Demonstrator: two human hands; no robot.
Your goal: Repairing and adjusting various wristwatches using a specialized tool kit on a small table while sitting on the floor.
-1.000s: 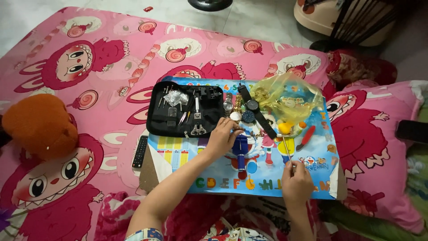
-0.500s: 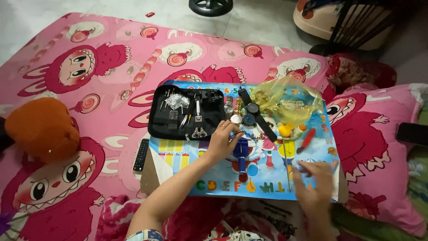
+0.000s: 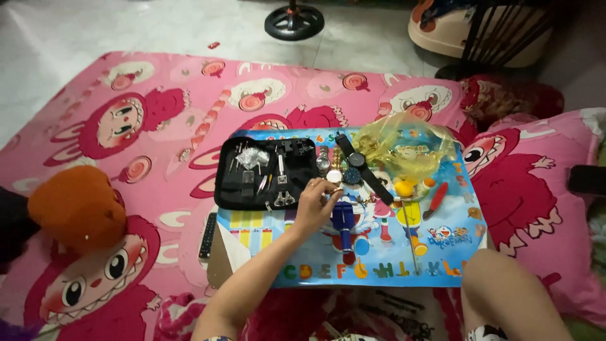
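Observation:
My left hand reaches over a low table with a blue cartoon top, its fingertips pinched on a small round metal piece. It is just right of an open black tool case holding small tools. Beyond the fingertips lie a silver watch, a gold watch and a black watch with its strap stretched out. A blue tool lies just below the hand. My right hand is out of sight; only a bare limb shows at the lower right.
A crumpled yellow plastic bag, a red-handled screwdriver and a thin metal rod lie on the table's right half. A black remote sits by its left edge. An orange plush rests on the pink cartoon sheet. A fan base stands behind.
My right hand has drawn back off the table's front right part and out of view. My left hand has stayed by the watches, fingers now pinched.

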